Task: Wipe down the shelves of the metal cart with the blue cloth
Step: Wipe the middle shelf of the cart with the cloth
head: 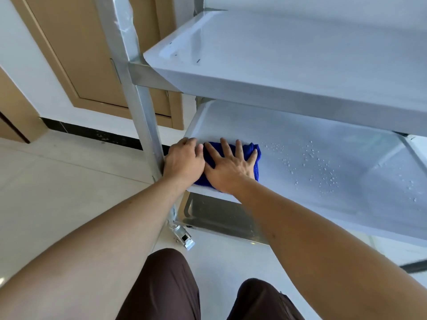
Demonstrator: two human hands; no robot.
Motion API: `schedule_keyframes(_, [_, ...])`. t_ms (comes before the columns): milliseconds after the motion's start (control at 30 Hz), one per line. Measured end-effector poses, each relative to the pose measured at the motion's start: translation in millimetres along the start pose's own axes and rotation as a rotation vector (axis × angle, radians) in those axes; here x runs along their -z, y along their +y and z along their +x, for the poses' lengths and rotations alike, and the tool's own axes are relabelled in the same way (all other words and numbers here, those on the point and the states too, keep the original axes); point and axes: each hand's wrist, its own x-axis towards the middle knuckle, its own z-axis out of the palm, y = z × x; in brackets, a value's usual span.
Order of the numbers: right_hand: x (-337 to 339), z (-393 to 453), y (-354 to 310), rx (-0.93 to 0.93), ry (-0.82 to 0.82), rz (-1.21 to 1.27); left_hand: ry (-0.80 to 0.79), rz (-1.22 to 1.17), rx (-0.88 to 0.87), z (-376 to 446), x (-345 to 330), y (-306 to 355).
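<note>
The metal cart (pixel 143 105) has three shelves stacked in front of me. A folded blue cloth (pixel 253 150) lies at the near left corner of the middle shelf (pixel 323 139). My right hand (pixel 228 166) presses flat on the cloth with its fingers spread. My left hand (pixel 183 159) rests curled over the shelf's left edge beside the cart's upright post, touching the cloth's left side. Water droplets (pixel 316 167) dot the middle shelf to the right of the cloth.
The top shelf (pixel 288 54) overhangs the middle one closely. The bottom shelf (pixel 219 218) shows below, with a caster wheel (pixel 183 237) at the corner. My knees are near the cart on the pale tiled floor. A tan door and wall stand behind at the left.
</note>
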Motion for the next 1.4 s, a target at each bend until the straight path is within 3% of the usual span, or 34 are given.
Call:
schedule_keyframes(500, [10.1, 148.1, 8.2, -0.101, 0.077, -0.036, 0.07, 0.252, -0.097, 3.7, -28.2, -16.3])
schedule_keyframes(833, [19.8, 215.4, 7.5, -0.119, 0.106, -0.026, 0.125, 0.236, -0.171, 5.7, -28.4, -17.9])
schedule_keyframes(1100, [18.5, 197.5, 8.1, -0.099, 0.094, -0.009, 0.129, 0.2, -0.17, 4.8, -23.8, -16.4])
schedule_keyframes(1400, [8.5, 108.0, 8.9, -0.033, 0.105, -0.032, 0.193, 0.063, -0.138, 2.1, -17.8, -11.9])
